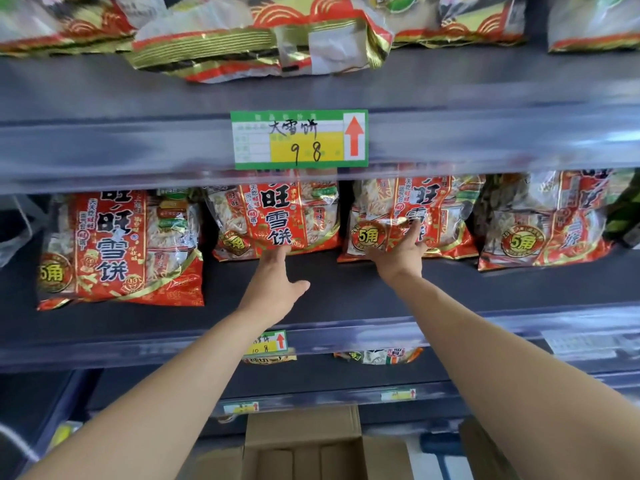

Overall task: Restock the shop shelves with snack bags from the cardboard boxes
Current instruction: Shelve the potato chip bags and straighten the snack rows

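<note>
**Both hands squaring up the rice-cracker bags**

Both hands are reaching deep into the grey shelf (346, 285) at the frame's centre, apparently to square up bags sitting further back than the far-left one. Left hand (277, 282) is spread flat, fingertips touching the bottom edge of the middle red snack bag (277, 216), gripping nothing. Right hand (403, 251) is pressing its released palm and fingers against the neighbouring bag (412, 216), likely steadying it upright. Lower centre, an open cardboard box (304, 441) is waiting on the floor; its contents cannot be told. Above, a green price tag (299, 139) is marking the row.
</note>
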Demonstrator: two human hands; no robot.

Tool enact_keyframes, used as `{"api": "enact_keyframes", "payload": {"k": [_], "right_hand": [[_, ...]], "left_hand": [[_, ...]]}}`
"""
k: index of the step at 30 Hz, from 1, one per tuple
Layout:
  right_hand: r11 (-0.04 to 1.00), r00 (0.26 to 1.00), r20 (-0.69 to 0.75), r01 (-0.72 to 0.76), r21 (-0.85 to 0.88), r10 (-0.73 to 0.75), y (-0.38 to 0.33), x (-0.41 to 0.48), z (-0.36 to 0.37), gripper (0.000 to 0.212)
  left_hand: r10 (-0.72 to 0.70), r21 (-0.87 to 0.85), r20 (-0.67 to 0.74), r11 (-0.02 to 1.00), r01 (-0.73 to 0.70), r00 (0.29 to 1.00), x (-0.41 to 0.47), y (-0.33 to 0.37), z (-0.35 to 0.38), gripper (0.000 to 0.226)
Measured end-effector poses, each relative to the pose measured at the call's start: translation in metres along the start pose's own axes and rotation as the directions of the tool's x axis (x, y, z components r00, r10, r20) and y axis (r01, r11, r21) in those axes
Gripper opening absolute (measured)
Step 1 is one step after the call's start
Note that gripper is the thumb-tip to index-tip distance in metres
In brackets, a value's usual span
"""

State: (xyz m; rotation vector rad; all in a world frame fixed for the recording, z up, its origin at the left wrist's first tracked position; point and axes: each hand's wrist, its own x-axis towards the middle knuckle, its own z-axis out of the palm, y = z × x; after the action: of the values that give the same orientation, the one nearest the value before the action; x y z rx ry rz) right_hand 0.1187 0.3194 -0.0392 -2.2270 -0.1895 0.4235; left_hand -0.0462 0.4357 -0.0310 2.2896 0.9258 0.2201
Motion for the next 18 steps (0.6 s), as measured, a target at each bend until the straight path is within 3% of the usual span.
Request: {"api": "enact_keyframes", "payload": {"k": [5,9,14,18], "right_hand": [[0.999,0.999,0.026,-0.041,-0.017,0.041,-0.01,0.011,-0.001,0.108],[0.998,0.998,0.0,-0.058,-0.023,0.058,-0.013,0.019,0.005,0.112],[0.997,0.997,-0.011,-0.077,0.015,0.077,-0.017,0.023,0.013,0.115],[0.997,0.997,-0.032,-0.07,0.037,0.071,-0.018,0.024,0.016,0.116]], "left_hand": [[-0.113,-0.158,-0.145,0.983,0.09,0.983,0.016,-0.011,-0.006,0.084],[-0.281,-0.316,-0.363,0.934,0.167,0.888,0.047,-0.015,-0.012,0.096],[-0.393,-0.272,-0.544,0.918,0.287,0.742,0.067,-0.018,-0.015,0.109],[-0.391,-0.418,-0.416,0.884,0.209,0.821,0.089,-0.037,-0.027,0.12]]}}
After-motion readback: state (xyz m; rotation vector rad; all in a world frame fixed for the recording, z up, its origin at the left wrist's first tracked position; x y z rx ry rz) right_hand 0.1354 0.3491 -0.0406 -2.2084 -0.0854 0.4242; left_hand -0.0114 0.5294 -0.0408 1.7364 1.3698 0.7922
